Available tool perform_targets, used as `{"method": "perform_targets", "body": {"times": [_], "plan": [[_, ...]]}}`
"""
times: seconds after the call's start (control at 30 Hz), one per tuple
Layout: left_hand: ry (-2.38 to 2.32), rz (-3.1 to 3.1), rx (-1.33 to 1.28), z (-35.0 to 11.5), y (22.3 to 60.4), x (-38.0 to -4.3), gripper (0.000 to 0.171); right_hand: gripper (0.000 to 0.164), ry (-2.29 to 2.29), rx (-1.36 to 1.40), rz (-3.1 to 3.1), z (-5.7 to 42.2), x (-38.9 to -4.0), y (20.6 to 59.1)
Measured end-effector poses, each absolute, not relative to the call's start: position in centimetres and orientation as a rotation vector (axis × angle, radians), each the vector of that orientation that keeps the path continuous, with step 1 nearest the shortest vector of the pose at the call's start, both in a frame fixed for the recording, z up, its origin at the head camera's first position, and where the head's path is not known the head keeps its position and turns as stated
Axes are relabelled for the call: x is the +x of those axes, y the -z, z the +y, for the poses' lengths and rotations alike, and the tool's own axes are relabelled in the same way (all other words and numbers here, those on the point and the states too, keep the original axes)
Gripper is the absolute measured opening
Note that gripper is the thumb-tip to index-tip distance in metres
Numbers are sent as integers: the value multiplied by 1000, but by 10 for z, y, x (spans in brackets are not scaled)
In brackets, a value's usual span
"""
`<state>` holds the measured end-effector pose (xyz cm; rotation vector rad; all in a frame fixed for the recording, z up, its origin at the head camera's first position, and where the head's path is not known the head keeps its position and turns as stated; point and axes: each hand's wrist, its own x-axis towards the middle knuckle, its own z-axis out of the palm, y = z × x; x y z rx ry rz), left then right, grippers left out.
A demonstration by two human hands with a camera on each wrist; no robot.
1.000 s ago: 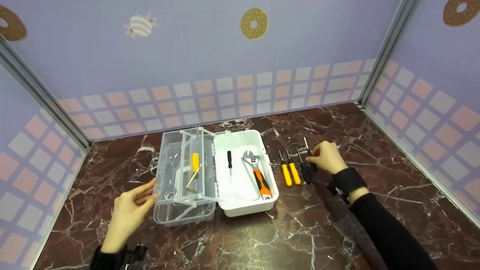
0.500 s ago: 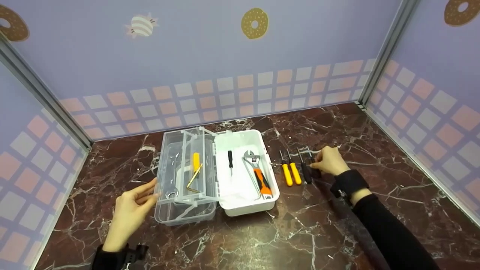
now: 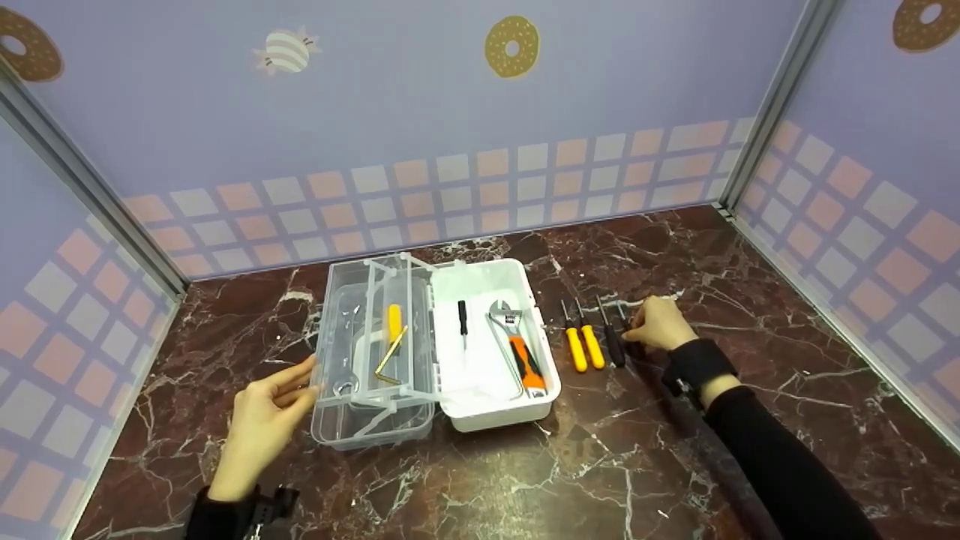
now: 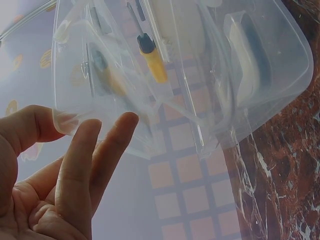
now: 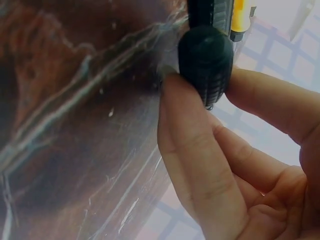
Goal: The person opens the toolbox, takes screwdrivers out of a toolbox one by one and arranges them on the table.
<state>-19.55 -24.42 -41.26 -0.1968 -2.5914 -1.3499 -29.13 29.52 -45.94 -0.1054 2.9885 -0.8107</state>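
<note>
My left hand holds the left edge of the clear lid of an opened toolbox, thumb and fingers on either side of the plastic in the left wrist view. On the right, my right hand pinches a black-handled screwdriver by its handle, which the fingers largely cover in the head view. Just left of it lies another black screwdriver. Beyond that are two yellow-handled screwdrivers, a nearer one and a farther one. All stand roughly parallel, shafts pointing away from me.
The white toolbox base contains an orange-handled adjustable wrench, a small black screwdriver and a silver bent rod. A yellow handle and gold hex key are on the lid side. Patterned walls border the marble table.
The black screwdriver in my right hand has come down beside the others, its shaft lower than a second ago. My right hand has shifted slightly right and nearer. The left hand stays at the lid.
</note>
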Motion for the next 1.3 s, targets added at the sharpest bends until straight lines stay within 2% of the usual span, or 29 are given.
{"method": "perform_targets", "body": {"times": [0.63, 1.3], "plan": [[1300, -2591, -197, -242, 413, -195, 39, 28, 666, -75, 3088, 288, -294, 466], [1277, -2597, -176, -242, 413, -195, 39, 25, 608, 30, 3087, 280, -294, 466]]}}
